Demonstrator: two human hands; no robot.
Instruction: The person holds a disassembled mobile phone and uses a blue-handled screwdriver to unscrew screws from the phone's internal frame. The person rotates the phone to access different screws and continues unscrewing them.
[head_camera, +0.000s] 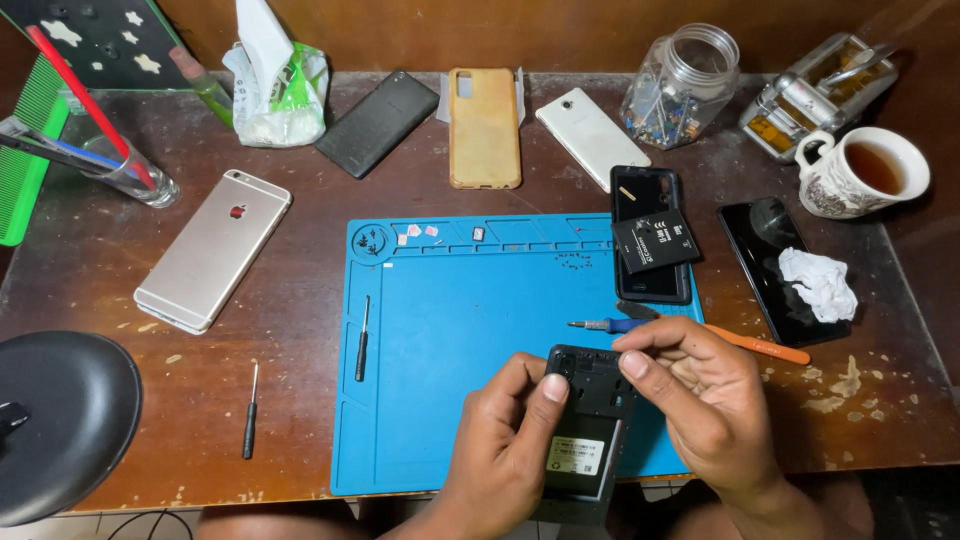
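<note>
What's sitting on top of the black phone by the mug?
A crumpled white tissue lies on the black phone. The screen beneath the tissue is covered.

Blue mat (450, 330) lay centred on the brown table (300, 190). Small screwdriver (362, 338) on the mat at 9 o'clock; a second one (250, 412) off the mat, further toward 9. Silver phone (213, 250) at 10 o'clock, face down. Along 12 o'clock: black phone (378, 122), tan case (484, 127), white phone (592, 137), glass jar (680, 87). Mug (862, 172) of tea at 2 o'clock. Battery (656, 241) lay on a black back cover (650, 240) at 1 o'clock. Crumpled tissue (820, 282) rested on a dark phone (780, 268) at 3 o'clock.
</note>
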